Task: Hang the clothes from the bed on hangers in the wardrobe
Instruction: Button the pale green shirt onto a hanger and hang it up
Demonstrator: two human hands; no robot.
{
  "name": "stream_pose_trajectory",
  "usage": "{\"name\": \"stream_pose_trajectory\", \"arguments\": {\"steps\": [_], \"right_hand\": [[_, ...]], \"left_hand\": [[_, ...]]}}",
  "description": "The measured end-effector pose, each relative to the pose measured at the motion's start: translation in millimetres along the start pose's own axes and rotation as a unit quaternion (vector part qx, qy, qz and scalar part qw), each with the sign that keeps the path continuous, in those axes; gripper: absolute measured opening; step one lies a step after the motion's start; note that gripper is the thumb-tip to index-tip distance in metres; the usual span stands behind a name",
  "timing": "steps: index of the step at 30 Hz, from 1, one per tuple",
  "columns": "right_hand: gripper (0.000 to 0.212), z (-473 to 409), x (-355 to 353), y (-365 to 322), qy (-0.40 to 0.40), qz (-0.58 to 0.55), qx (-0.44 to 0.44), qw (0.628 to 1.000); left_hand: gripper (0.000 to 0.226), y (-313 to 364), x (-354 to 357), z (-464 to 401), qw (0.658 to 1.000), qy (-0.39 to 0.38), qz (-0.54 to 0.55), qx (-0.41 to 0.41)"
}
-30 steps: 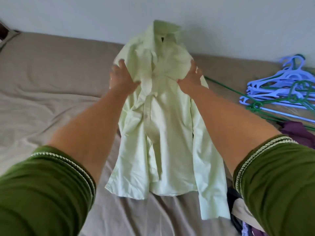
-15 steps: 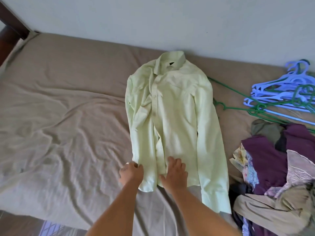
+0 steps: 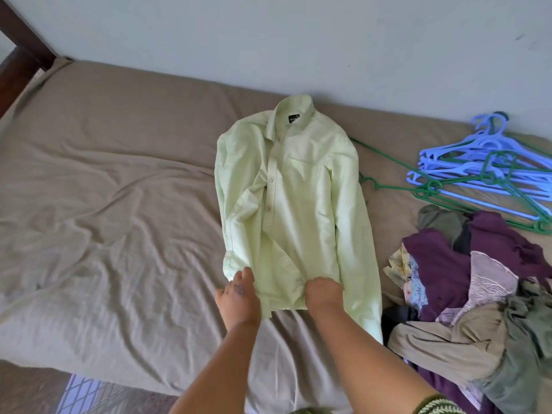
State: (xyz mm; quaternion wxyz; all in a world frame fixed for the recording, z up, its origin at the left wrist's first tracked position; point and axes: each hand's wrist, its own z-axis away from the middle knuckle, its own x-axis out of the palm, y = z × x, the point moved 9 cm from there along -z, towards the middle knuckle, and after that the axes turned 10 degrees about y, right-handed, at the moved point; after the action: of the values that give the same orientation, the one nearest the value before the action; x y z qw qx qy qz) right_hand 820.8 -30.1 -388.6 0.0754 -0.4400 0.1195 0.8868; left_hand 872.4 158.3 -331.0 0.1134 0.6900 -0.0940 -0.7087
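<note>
I see the pale green shirt [image 3: 295,201] lying flat, front up, on the bed [image 3: 113,204], collar toward the wall edge and hem toward the near edge. My left hand [image 3: 239,297] sits at the hem's left corner, fingers [image 3: 243,274] curled onto the cloth, apparently pinching the edge. My right hand [image 3: 324,294] is knuckles-up on the hem near the middle, fingers tucked under and clenched on the fabric. Toward the bed's right edge lie the hangers [image 3: 478,171], blue and green, tangled together, just beyond the shirt's sleeve. A pile of clothes [image 3: 478,294], purple, tan and olive, heaps at the near right corner.
</note>
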Motion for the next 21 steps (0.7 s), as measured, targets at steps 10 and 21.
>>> {"name": "stream_pose_trajectory", "arguments": {"steps": [10,21], "right_hand": [[0.033,14.6,0.6,35.0,-0.109,-0.040,0.098,0.988],[0.078,-35.7,9.9,-58.6,-0.008,-0.284,-0.021,0.959]], "left_hand": [[0.038,14.6,60.1,74.6,0.856,-0.307,-0.266,0.320],[0.095,-30.4,82.5,-10.1,0.949,-0.306,-0.076,-0.026]]}}
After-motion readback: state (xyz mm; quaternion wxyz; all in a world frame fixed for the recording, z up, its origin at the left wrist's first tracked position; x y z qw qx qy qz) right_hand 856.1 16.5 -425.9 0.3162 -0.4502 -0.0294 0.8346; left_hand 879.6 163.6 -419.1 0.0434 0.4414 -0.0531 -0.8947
